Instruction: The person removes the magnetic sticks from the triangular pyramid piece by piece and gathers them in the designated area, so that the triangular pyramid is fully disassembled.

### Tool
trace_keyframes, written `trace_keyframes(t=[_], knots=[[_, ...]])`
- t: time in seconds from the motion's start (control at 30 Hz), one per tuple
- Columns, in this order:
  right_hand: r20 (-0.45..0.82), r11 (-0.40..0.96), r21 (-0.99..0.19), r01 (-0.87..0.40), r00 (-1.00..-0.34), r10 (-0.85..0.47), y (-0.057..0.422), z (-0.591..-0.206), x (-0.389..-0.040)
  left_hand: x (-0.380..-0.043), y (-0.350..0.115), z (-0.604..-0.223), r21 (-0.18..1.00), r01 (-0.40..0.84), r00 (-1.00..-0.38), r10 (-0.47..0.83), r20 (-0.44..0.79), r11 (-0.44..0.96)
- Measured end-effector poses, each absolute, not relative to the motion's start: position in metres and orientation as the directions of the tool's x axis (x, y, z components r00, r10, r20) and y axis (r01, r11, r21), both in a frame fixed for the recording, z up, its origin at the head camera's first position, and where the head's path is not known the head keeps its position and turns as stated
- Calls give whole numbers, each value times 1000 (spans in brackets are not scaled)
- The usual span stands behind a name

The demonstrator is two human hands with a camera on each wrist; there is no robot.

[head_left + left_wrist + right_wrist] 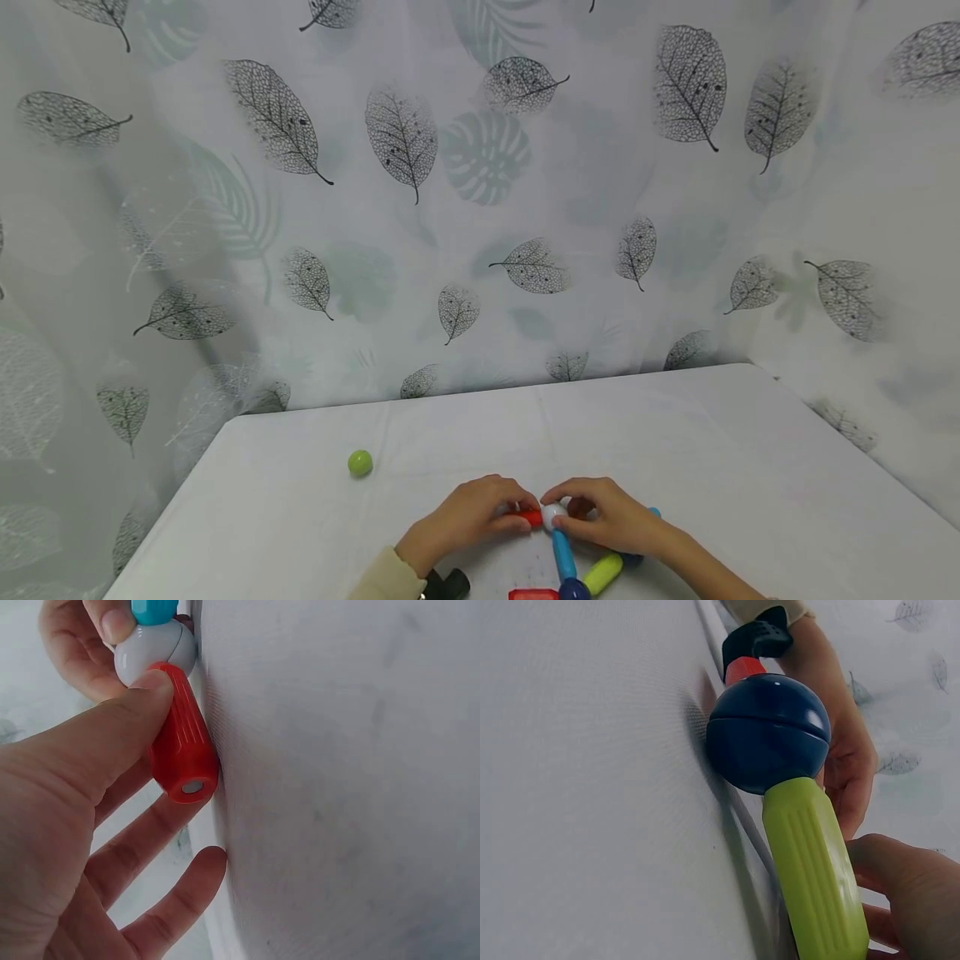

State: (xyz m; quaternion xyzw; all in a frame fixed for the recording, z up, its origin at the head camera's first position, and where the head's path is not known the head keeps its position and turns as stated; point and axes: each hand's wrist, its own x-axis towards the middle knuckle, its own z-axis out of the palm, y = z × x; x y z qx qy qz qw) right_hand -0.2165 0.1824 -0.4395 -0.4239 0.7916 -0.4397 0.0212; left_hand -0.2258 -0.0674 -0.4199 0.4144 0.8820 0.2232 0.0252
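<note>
Red rod [184, 724], one; held at the centre of work, at 9 o'clock of a white ball [553, 516] in the head view, its near end appearing to meet it; glossy plastic, ribbed lengthwise, with a broader faceted end bearing a round silvery disc; the ball glossy, with a fine seam.

Left hand [471, 515]: thumb and fingers pinching the rod, two lower fingers spread clear in the left wrist view; right hand [606, 512]: fingers closed about the ball, thumb toward 7 o'clock.

Handling note, by judgement: the step looks like seating rod on ball; best done with the ball held steady, rod aimed squarely at its middle, fingertips out of the joint, and little sideways push, lest the attached pieces swing.

Light blue rod [564, 557], at the ball's 6 o'clock; dark blue ball [574, 589], at that rod's lower end; lime rod [603, 574], at the dark ball's 2 o'clock; second red rod [533, 594], at its 9 o'clock, cut by the frame edge.

Green ball [360, 463], well apart toward 10 o'clock; white-covered counter [712, 467] beneath; leaf-print curtain [420, 275] at 12 o'clock.
</note>
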Motion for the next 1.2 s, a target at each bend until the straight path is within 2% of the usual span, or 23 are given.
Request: trace_keyframes(t=[0.27,0.53,0.8,1.2], knots=[[319,272,-730,-627,-665,-675,187,-440,-218,-229,-70,-419,438,702,-654,752,83,562],[312,261,-746,-613,-668,-676,186,-439,-218,-233,-84,-421,577,617,-711,693,117,535],[283,292,-754,-588,-692,-664,186,-441,-218,-242,-106,-421,598,614,-725,668,170,515],[369,224,-715,-663,-629,-684,185,-440,-217,-259,-146,-426,620,607,-755,604,255,497]])
